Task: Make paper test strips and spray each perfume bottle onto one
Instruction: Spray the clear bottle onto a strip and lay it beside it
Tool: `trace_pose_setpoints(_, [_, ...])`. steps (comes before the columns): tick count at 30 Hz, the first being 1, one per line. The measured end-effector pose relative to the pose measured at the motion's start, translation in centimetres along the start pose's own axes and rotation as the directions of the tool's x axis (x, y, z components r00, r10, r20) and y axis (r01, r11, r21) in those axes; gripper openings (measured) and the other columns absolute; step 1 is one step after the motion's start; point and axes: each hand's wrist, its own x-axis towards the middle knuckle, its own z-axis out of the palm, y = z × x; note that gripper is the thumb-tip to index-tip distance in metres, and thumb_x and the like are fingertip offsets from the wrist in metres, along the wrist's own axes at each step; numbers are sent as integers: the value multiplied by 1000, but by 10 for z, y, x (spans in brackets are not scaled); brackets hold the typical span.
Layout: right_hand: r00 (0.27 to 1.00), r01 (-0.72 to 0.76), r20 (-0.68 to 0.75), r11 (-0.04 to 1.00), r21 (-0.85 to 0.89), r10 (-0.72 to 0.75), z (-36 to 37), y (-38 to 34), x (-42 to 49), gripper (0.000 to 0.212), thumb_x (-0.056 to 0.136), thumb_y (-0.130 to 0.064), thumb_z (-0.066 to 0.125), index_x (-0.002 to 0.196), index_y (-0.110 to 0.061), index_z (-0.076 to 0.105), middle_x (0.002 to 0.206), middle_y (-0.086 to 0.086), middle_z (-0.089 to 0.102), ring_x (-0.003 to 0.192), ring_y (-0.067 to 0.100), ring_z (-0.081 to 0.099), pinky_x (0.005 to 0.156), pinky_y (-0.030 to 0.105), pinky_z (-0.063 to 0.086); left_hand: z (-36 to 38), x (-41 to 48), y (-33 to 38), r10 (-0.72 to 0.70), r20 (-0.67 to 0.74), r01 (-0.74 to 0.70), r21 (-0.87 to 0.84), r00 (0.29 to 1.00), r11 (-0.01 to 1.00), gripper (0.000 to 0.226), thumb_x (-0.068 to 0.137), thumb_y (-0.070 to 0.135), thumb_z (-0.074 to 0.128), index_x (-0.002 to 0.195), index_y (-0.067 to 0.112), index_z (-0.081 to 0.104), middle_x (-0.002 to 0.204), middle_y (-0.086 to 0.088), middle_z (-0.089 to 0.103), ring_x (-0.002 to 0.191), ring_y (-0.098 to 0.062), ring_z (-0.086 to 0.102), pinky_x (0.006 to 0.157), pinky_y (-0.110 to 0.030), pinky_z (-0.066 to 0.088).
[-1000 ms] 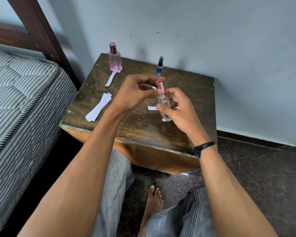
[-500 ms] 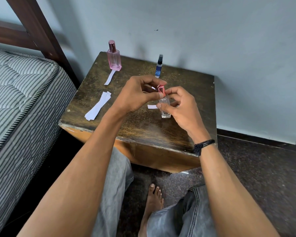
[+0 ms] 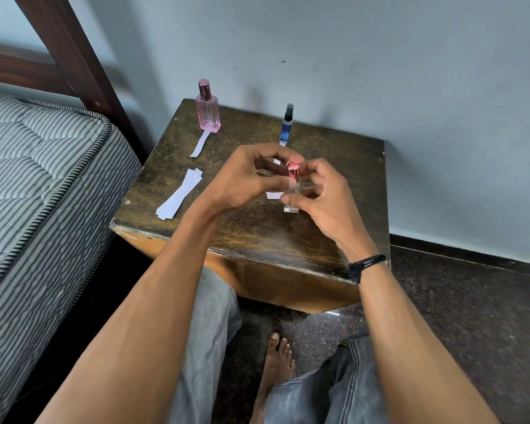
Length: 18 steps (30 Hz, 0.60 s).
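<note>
A small clear bottle [image 3: 291, 200] with a pink metallic cap [image 3: 293, 171] stands on the dark wooden table [image 3: 257, 228]. My right hand [image 3: 325, 194] grips the bottle's glass body. My left hand [image 3: 248, 179] pinches the pink cap on top of it. A pink perfume bottle [image 3: 208, 110] stands at the back left with a paper strip [image 3: 200, 144] in front of it. A slim blue spray bottle [image 3: 286, 123] stands at the back middle, a strip [image 3: 283, 144] at its foot. A small stack of white paper strips [image 3: 179, 194] lies to the left. Another strip [image 3: 274, 195] lies partly hidden behind my hands.
A striped mattress [image 3: 43, 166] and a dark wooden bed frame [image 3: 71, 56] are close on the left. A grey wall [image 3: 380, 71] rises right behind the table. My knees in grey jeans and a bare foot [image 3: 276, 362] are below the table's front edge.
The pink cap has come down onto the clear bottle, and the bottle has settled lower onto the table. Both hands stay on it.
</note>
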Motion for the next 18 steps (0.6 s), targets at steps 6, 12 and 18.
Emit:
trace_pose_setpoints(6, [999,8,51,1000,12,-8,1,-1,0,52,72,-20,93,103,-42,58,105,-12,75,99,10,72,98,52,55,-9,-2,-5,-26,93,28,-20,995,999,59,72,2,87,125,21,68,109,-5,67,97,-23,68,95,-40,57])
trace_pose_setpoints(12, [988,-68,138,998,-14,70,-28,-1,-7,55,76,-8,89,119,-30,62,114,-10,72,104,4,70,96,35,58,-19,-7,-8,-61,159,71,-59,985,996,63,75,-4,82,131,20,64,126,-12,64,112,-25,65,100,-34,54])
trace_pose_setpoints(18, [961,-183,-227,980,-80,161,-41,21,-2,16,91,-16,75,103,-27,75,97,-7,72,86,14,72,83,36,62,-34,-4,-19,-186,-143,180,-55,972,982,37,80,-13,68,107,12,74,97,-5,72,89,-14,66,90,-34,58])
